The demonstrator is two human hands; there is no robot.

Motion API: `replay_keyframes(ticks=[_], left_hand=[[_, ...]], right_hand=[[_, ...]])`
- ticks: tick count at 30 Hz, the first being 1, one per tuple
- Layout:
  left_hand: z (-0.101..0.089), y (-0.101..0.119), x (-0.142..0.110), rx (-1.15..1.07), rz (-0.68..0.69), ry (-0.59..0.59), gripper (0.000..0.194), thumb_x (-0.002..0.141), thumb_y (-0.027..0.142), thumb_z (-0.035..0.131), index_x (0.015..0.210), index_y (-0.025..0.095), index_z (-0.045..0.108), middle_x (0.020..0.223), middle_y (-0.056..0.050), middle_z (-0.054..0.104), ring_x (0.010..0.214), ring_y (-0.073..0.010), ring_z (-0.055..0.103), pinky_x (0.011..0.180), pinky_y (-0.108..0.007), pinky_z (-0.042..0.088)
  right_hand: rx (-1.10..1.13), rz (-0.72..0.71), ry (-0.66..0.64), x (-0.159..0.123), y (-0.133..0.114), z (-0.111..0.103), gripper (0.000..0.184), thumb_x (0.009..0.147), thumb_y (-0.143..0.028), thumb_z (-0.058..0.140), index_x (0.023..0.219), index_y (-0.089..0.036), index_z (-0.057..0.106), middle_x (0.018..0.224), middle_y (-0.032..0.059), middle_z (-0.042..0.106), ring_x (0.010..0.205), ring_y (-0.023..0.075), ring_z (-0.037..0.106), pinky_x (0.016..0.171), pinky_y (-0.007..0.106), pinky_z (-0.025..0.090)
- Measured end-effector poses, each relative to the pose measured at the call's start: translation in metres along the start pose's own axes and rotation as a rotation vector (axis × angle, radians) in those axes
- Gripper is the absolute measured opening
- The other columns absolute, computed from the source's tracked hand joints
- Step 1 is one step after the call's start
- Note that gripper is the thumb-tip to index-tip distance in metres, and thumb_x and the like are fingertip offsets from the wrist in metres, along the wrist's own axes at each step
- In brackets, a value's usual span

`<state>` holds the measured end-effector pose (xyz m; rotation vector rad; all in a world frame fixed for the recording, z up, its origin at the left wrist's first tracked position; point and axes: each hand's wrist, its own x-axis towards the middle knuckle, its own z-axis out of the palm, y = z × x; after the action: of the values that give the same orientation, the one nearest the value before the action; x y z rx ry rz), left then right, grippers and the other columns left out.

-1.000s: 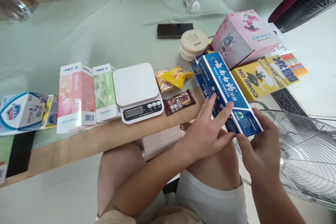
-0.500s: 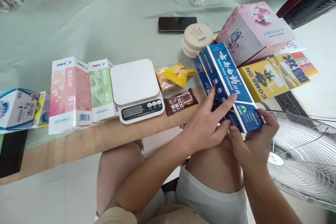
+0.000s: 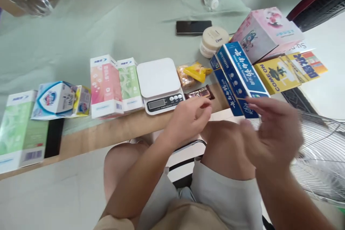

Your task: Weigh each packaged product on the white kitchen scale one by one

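Note:
Two blue toothpaste boxes (image 3: 238, 73) lie stacked at the table's front edge, their near ends sticking out over it. My right hand (image 3: 272, 133) hovers just in front of those ends, blurred, fingers spread and off the boxes. My left hand (image 3: 188, 118) is to the left, fingers curled in with nothing seen in them, fingertips just short of a brown chocolate bar (image 3: 199, 93). A white kitchen scale (image 3: 159, 79) stands left of the bar. Behind the bar lie yellow and orange snack packets (image 3: 192, 73).
Pink and green cartons (image 3: 115, 82) stand left of the scale, with more boxes (image 3: 54, 99) further left. A Dove jar (image 3: 214, 39), a phone (image 3: 193, 27), a pink box (image 3: 265, 32) and a yellow box (image 3: 280, 73) sit at the right. A fan grille (image 3: 320, 158) lies beside my right knee.
Both hands have let go of the top blue toothpaste box, which now rests on the other one. My left hand has moved left toward the chocolate bar; my right hand has drawn back.

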<state>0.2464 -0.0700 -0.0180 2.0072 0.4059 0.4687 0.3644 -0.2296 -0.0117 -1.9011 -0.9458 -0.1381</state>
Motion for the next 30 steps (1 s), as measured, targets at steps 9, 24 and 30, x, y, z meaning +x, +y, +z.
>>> replay_keyframes(ticks=[9,24,30], left_hand=[[-0.045,-0.019,-0.028,0.023,-0.063,0.146,0.019,0.097,0.022,0.052,0.096,0.018,0.070,0.095,-0.003,0.078,0.088,-0.0153,0.071,0.084,-0.027,0.054],[-0.058,-0.018,-0.032,-0.026,-0.146,0.173,0.017,0.097,0.023,0.055,0.098,0.019,0.071,0.097,-0.003,0.079,0.091,-0.0154,0.072,0.085,-0.028,0.058],[-0.061,-0.015,-0.037,0.004,-0.237,0.139,0.021,0.100,0.033,0.056,0.099,0.019,0.072,0.095,-0.003,0.078,0.090,-0.0164,0.072,0.082,-0.029,0.057]], right_hand=[[-0.225,-0.004,-0.210,0.067,0.017,0.140,0.063,0.081,-0.008,0.053,0.141,-0.024,0.064,0.154,0.0150,0.055,0.151,0.0391,0.045,0.124,0.069,0.038],[0.129,-0.321,-0.076,0.078,0.018,0.132,0.043,0.091,-0.009,0.047,0.113,-0.030,0.077,0.133,0.0041,0.072,0.135,0.0265,0.066,0.122,0.056,0.050],[0.021,-0.183,-0.252,0.077,0.029,0.130,0.029,0.078,-0.009,0.050,0.092,-0.025,0.070,0.138,0.0053,0.070,0.137,0.0280,0.063,0.123,0.058,0.047]])
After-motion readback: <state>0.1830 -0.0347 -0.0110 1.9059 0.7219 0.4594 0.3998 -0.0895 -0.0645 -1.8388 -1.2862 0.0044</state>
